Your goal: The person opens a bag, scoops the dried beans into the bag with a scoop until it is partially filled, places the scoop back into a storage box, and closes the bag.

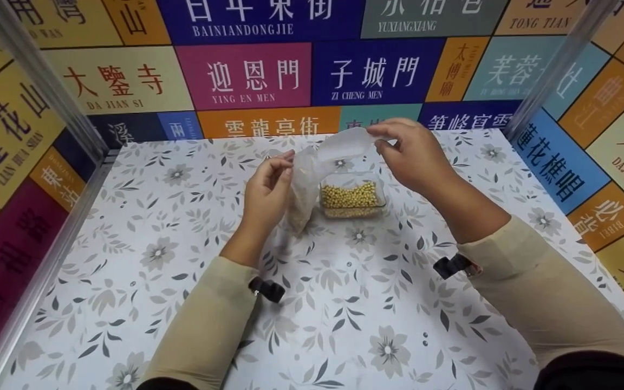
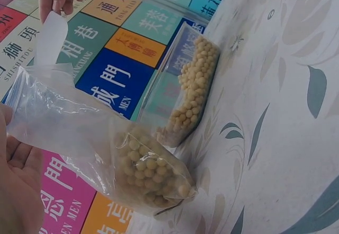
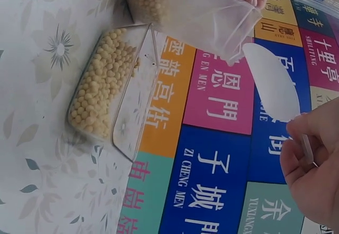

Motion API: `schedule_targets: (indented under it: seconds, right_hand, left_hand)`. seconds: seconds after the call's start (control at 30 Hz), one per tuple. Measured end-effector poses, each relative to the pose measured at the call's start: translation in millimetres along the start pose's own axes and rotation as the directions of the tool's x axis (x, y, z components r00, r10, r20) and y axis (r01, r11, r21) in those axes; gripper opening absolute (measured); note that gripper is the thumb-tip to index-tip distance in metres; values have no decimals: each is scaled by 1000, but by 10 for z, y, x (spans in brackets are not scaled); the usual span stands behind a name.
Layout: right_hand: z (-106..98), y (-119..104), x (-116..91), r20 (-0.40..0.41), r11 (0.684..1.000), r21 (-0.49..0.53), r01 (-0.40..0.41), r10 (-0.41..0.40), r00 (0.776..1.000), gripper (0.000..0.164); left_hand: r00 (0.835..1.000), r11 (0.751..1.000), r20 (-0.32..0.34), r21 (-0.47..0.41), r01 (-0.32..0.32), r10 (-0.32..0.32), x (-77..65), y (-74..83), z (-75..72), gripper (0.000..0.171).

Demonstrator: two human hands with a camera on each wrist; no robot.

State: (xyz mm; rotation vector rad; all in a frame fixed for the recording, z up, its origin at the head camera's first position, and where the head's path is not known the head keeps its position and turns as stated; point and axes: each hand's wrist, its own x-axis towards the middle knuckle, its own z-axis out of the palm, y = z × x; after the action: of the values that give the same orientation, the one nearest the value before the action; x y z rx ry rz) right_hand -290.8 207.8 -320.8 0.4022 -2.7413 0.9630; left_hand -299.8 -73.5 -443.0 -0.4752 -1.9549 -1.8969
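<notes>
My left hand (image 1: 268,189) pinches the upper edge of a clear zip bag (image 1: 304,189), which hangs with its bottom at the table. Round yellow soybeans (image 2: 151,168) fill the bag's lower part in the left wrist view. Between thumb and fingers my right hand (image 1: 415,154) holds a white scoop (image 3: 271,83) by its handle, its blade turned toward the bag's mouth. No beans show on the blade; whether its tip touches the bag I cannot tell. Right of the bag stands a clear rectangular container (image 1: 379,212) with soybeans (image 1: 349,196) in it.
A white tablecloth (image 1: 182,314) with grey flowers and leaves covers the table. Panels of coloured signs (image 1: 244,76) stand along the back and both sides, with metal posts (image 1: 46,81) at the corners. The container sits near the table's back edge.
</notes>
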Motion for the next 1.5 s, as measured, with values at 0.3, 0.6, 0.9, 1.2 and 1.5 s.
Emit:
schedule_targets:
  seconds: [0.3,0.6,0.9,1.2,1.5]
  right_hand:
    - [-26,321,-4,-23,991,82,-104,106,994,36]
    - [117,705,-41,75,977,15,-212,211,975,39]
    - [345,869,-50,229,977,-175,-125,164,959,40]
    - [516,856,-40,171,970,-240,-22,65,983,37]
    - [585,884,-62,154,981,-193,-16,46,987,40]
  left_hand:
    - [1000,1000,6,3,6,-6,-2,-8,-7,16]
    - [1000,1000,22,-26,-4,4,3,-9,9,19]
    - [1000,1000,16,-16,-14,14,4,-20,0,17]
    - [1000,1000,15,-11,-9,9,-1,-9,0,11]
    - [1000,1000,20,-12,-18,19,-2,-22,-8,14]
